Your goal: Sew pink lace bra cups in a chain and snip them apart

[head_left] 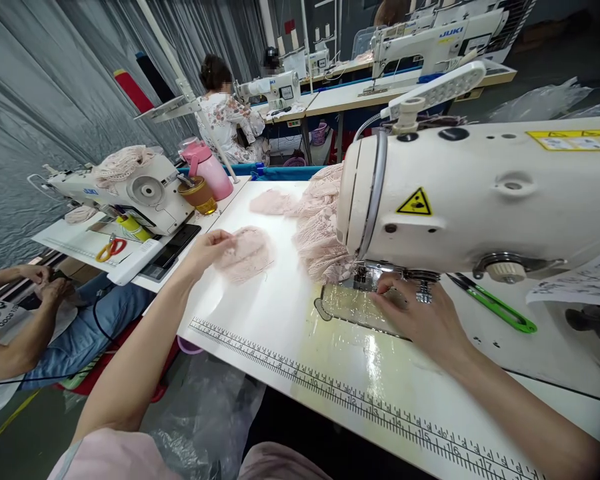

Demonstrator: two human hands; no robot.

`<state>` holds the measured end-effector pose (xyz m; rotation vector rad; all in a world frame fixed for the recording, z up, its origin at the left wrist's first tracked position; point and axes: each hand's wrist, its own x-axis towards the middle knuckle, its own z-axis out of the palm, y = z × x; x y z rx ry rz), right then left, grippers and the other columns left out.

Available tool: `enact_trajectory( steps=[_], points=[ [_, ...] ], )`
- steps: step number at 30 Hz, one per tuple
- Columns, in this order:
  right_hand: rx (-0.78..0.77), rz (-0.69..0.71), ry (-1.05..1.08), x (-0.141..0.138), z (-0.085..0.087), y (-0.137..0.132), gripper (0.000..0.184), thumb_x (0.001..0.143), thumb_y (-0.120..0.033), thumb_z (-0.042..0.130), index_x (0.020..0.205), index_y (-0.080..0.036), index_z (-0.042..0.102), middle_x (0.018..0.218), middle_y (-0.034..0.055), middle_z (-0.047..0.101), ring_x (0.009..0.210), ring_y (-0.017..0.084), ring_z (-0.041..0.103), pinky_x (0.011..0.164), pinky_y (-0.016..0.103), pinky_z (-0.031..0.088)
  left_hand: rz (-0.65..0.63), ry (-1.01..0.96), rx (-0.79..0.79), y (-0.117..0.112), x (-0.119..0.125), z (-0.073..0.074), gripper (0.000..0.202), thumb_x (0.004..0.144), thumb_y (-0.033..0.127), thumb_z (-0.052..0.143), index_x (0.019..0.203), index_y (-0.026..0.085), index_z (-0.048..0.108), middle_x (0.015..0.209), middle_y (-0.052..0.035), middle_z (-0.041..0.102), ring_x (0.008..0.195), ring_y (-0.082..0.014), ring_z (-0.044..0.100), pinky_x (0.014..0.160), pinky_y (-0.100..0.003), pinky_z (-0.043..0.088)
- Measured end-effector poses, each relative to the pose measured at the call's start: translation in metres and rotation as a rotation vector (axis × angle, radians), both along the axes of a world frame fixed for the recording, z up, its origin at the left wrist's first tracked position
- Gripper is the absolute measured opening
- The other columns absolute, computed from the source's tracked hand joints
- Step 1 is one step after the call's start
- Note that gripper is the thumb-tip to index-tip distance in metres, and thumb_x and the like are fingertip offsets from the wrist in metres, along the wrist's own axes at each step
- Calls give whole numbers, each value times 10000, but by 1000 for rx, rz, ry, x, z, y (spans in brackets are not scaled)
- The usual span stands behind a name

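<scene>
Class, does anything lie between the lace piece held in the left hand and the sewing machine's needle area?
Yes: gathered pink lace, bunched beside the sewing machine, lies between the lace piece and the needle area.

At nine o'clock, blur softens the flat pale pink lace piece (250, 257) pinched in the left hand (213, 250). At four o'clock, metal needle parts of the bulky white sewing-machine head (470, 187) crowd the right hand (425, 317); whether its fingertips grip anything cannot be told. That head hides part of the gathered pale pink lace fabric (323, 223) and is cut off at three o'clock. Between eight and nine, the edge crops a seated co-worker in blue jeans (90, 327), whose held item is unclear.
</scene>
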<state>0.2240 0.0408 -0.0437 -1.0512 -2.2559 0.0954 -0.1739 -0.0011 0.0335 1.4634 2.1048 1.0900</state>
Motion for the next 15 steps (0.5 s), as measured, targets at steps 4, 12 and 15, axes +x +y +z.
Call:
enact_trajectory(
  steps=[4, 12, 15],
  points=[
    [11, -6, 17, 0, 1, 0, 279, 940, -381, 416, 756, -229, 561, 583, -2, 596, 587, 196, 570, 739, 378, 420, 241, 160, 438, 14, -8, 28, 345, 867, 501, 554, 925, 161, 536, 816, 12, 568, 738, -101, 545, 693, -243, 467],
    [40, -10, -40, 1, 3, -1, 303, 951, -386, 398, 758, -217, 559, 640, 24, 608, 707, 218, 576, 746, 367, 413, 230, 754, 678, 6, 3, 86, 302, 921, 394, 578, 955, 94, 589, 771, 30, 554, 635, -52, 453, 608, -189, 380],
    [34, -5, -62, 2, 6, -3, 285, 952, -362, 400, 776, -212, 565, 640, 26, 604, 716, 218, 569, 772, 379, 426, 108, 868, 550, -2, 13, 90, 272, 895, 369, 597, 953, 105, 631, 718, 30, 586, 604, -57, 477, 597, -185, 383]
  ],
)
